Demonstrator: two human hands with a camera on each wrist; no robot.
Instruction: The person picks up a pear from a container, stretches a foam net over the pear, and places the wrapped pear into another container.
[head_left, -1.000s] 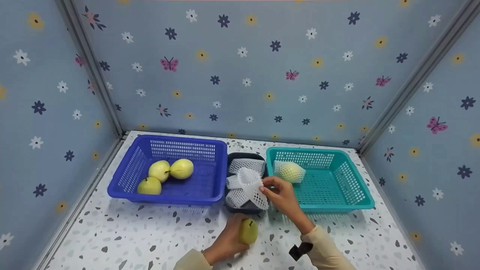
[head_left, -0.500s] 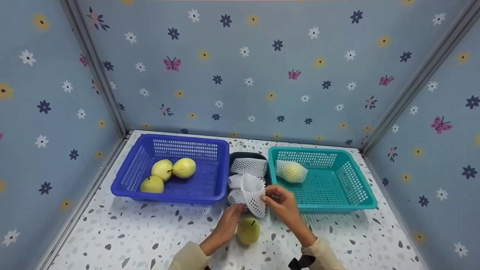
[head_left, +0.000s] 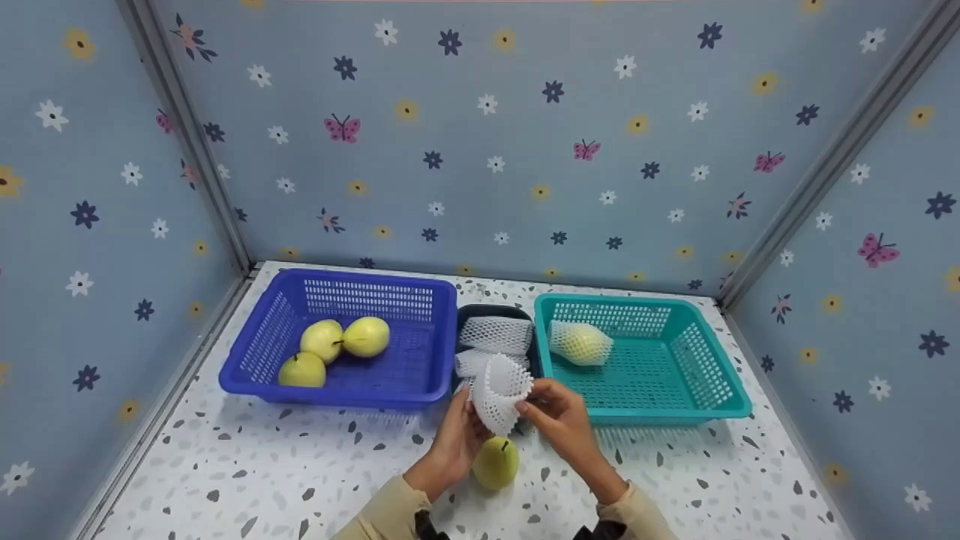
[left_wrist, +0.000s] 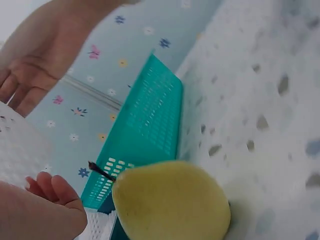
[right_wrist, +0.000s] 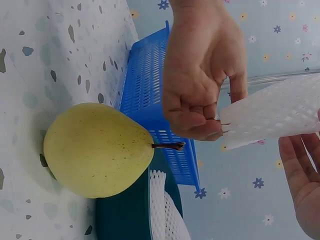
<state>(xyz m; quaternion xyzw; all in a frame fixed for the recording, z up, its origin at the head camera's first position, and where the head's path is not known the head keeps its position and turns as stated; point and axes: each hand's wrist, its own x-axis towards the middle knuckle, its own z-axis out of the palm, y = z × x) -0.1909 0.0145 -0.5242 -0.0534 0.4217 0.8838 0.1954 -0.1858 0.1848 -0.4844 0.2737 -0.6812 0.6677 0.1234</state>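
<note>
A white foam fruit net point(head_left: 498, 394) is held up between both hands, its mouth spread and facing up. My left hand point(head_left: 452, 444) grips its left side; in the right wrist view, fingertips pinch the net's lower edge. My right hand point(head_left: 562, 421) pinches the right rim between thumb and fingers. Just below the net, a yellow-green pear point(head_left: 496, 466) stands upright on the table, stem up, touched by neither hand. Behind the hands, a dark container point(head_left: 491, 310) holds more foam nets point(head_left: 496, 334), partly hidden by the raised one.
On the left, a blue basket point(head_left: 337, 397) contains 3 bare pears point(head_left: 365, 337). To the right, a teal basket point(head_left: 675, 412) contains one pear in a foam net point(head_left: 581, 343). Flowered panels point(head_left: 480, 150) enclose the speckled table point(head_left: 247, 472) at the back and sides.
My left hand has let go of the pear, leaving it standing, and moved up to the net. My right hand has brought the net down and nearer, above the pear.
</note>
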